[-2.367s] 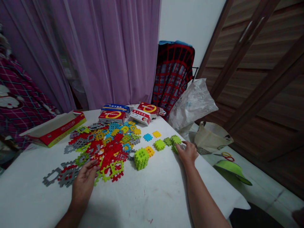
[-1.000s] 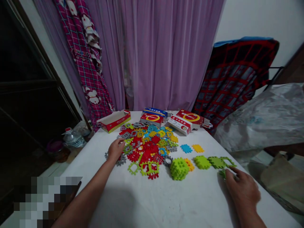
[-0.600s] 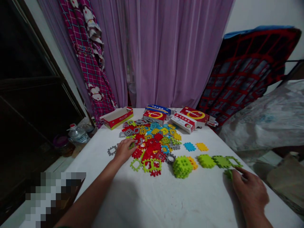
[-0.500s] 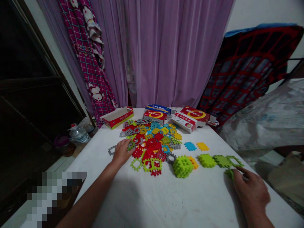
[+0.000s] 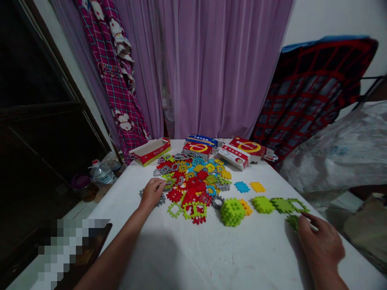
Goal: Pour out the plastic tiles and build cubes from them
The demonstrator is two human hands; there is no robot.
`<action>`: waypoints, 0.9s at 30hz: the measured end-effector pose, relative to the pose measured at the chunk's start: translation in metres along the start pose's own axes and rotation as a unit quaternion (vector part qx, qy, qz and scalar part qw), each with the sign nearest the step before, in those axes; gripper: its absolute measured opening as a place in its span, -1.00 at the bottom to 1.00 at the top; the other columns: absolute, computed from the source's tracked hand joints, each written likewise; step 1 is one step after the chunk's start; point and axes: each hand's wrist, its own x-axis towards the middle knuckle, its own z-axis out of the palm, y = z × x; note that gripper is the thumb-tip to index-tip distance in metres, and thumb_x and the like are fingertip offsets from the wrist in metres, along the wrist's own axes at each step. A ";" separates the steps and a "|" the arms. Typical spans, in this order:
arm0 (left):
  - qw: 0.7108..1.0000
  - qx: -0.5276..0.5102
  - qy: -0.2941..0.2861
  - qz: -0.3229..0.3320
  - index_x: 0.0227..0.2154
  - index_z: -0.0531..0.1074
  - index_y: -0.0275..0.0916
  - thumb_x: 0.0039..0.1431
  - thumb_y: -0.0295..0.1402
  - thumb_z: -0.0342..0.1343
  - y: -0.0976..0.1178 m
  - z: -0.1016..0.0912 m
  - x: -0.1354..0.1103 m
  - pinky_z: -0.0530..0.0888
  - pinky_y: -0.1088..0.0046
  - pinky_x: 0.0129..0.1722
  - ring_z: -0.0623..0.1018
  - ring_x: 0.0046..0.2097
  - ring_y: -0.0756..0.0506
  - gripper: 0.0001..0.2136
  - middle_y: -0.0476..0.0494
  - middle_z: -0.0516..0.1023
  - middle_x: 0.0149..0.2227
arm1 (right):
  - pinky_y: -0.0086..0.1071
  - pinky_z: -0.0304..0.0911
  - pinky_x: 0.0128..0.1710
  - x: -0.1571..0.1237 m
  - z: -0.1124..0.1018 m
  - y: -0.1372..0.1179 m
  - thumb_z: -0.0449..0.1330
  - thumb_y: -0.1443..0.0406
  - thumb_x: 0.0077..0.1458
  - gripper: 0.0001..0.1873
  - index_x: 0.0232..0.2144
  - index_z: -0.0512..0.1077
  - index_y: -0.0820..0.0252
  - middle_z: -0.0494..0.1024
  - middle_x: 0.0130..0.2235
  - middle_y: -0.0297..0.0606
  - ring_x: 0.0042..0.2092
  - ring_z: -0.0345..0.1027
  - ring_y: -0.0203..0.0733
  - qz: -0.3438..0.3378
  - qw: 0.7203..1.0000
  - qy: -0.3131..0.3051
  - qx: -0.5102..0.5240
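Holds a green piece (image 5: 292, 221) in the right hand (image 5: 322, 243) near the table's (image 5: 211, 257) right edge, beside the green tiles (image 5: 281, 205), and has the left hand (image 5: 152, 193) by the left side of the coloured heap (image 5: 193, 189), with any grip of its curled fingers impossible to tell.

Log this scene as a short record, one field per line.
Left hand: at the left side of the loose pile; grip unclear
Right hand: fingertips at a green piece; grip unclear
Pile colors: red, yellow, blue, gray, green
Green stack: right of the pile
Set apart: blue piece and yellow piece, side by side
Far end of table: open red carton at left, blue box further right
Table: white top
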 end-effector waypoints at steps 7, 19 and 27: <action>0.933 -0.266 -0.140 -0.197 -0.34 0.53 -0.30 -0.19 0.11 0.26 0.058 0.021 -0.027 0.32 0.55 -0.58 0.45 -0.57 0.02 -0.47 0.00 0.48 -0.61 | -0.10 0.28 -0.20 -0.013 -0.001 -0.016 0.00 0.10 0.02 -0.53 -0.25 0.57 0.25 0.55 -0.17 0.02 -0.14 0.40 0.11 -0.082 0.993 0.072 0.038; 0.899 -0.301 -0.269 -0.168 -0.27 0.56 -0.29 -0.19 -0.08 0.34 0.151 0.059 -0.059 0.26 0.59 -0.62 0.47 -0.53 0.03 -0.56 -0.05 0.56 -0.49 | -0.39 0.31 -0.43 -0.055 -0.026 -0.059 0.18 0.23 0.13 -0.85 -0.38 0.51 0.17 0.58 -0.39 -0.23 -0.37 0.42 -0.23 -0.272 0.927 0.084 0.245; 0.913 -0.262 -0.308 -0.060 -0.30 0.60 -0.32 -0.09 -0.20 0.28 0.204 0.086 -0.049 0.34 0.52 -0.51 0.44 -0.52 0.01 -0.68 -0.02 0.52 -0.57 | -0.28 0.37 -0.34 -0.085 -0.042 -0.090 0.29 0.21 0.05 -0.67 -0.10 0.46 0.11 0.60 -0.25 -0.21 -0.24 0.46 -0.12 -0.377 0.885 0.009 0.273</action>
